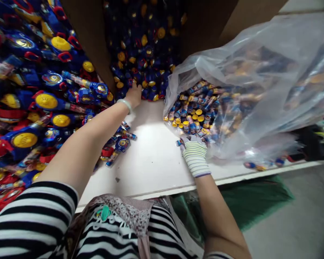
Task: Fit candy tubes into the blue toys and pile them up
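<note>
My bare left hand (pixel 134 95), a pale bangle at its wrist, is at the front of a pile of blue toy pieces with yellow discs (pixel 151 84) in a cardboard box. Its fingers are curled in among the pieces, and what they pinch is hidden. My right hand (pixel 196 155), in a striped glove, is at the mouth of a clear plastic bag (pixel 210 66) of small printed tubes with yellow caps (pixel 198 112). A small tube (pixel 179 142) shows at its thumb side, between closed fingers.
To the left lies a large heap of blue and red toys with yellow discs and tubes attached (pixel 45 100). Some finished-looking toys (pixel 121 144) sit on the white table (pixel 151 158). Cardboard walls (pixel 89 32) flank the box; a green sheet (pixel 256 201) lies below the table edge.
</note>
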### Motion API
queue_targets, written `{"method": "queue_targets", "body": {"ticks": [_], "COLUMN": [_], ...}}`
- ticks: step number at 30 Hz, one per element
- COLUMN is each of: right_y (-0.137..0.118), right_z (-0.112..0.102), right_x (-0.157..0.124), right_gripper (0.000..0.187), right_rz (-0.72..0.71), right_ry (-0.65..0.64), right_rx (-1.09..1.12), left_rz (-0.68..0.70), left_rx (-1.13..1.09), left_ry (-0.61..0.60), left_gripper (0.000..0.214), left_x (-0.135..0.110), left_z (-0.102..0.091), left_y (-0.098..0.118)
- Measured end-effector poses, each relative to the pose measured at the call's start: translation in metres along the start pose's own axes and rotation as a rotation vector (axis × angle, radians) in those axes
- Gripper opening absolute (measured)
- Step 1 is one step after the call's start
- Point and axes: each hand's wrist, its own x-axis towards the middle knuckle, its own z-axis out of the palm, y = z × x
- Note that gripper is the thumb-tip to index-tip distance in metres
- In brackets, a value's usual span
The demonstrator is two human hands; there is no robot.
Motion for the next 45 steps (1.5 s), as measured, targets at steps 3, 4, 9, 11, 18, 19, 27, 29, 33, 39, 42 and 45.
{"method": "queue_targets", "body": {"ticks": [3, 4, 9, 11, 18, 19, 27, 29, 33, 39, 42, 45], "right_y": [-0.011, -0.017, -0.04, -0.044, -0.055, -0.056, -0.07, -0.081, -0.101, -0.111, -0.121, -0.133], "right_z": [0.005, 0.008, 0.02, 0.022, 0.021, 0.022, 0.014, 0.009, 0.001, -0.022, -0.029, -0.028], "right_x": [0.002, 0.002, -0.002, -0.005, -0.018, -0.021, -0.034, -0.032, -0.029, -0.039, -0.047, -0.048], "right_gripper": [0.031, 0.031, 0.027, 0.03, 0.033, 0.034, 0.042, 0.045, 0.044, 0.045, 0.05, 0.066], "right_rz": [-0.109, -0.159, -0.264, -0.237, -0.12, -0.084, 0.113, 0.098, -0.073, -0.198, -0.162, -0.147], "right_ry": [-0.008, -0.018, -0.023, -0.002, 0.049, 0.056, 0.06, 0.059, 0.04, 0.187, 0.013, -0.387], "right_rx": [0.128, 0.178, 0.285, 0.349, 0.856, 0.941, 1.725, 1.804, 1.502, 0.712, 0.965, 1.395], "left_rz": [0.099, 0.134, 0.303, 0.299, 0.172, 0.178, 0.108, 0.091, 0.048, 0.074, 0.154, 0.3], "left_rx": [0.015, 0.02, 0.079, 0.078, -0.257, -0.3, -1.052, -1.339, -1.549, -1.488, -1.487, -1.459], "left_ry": [-0.05, -0.077, -0.306, -0.248, -0.258, -0.268, -0.274, -0.256, -0.091, 0.0, 0.001, -0.064], "left_gripper": [0.059, 0.058, 0.047, 0.044, 0.057, 0.056, 0.058, 0.06, 0.054, 0.05, 0.053, 0.058], "left_x": [-0.046, -0.061, -0.093, -0.086, -0.085, -0.089, -0.145, -0.17, -0.205, -0.227, -0.236, -0.238], "left_z": [0.008, 0.008, -0.01, -0.018, 0.02, 0.026, 0.007, 0.001, 0.001, 0.003, -0.003, -0.015], "left_y": [-0.006, -0.007, -0.008, -0.007, 0.018, 0.023, 0.032, 0.027, 0.015, 0.004, -0.001, -0.007]}}
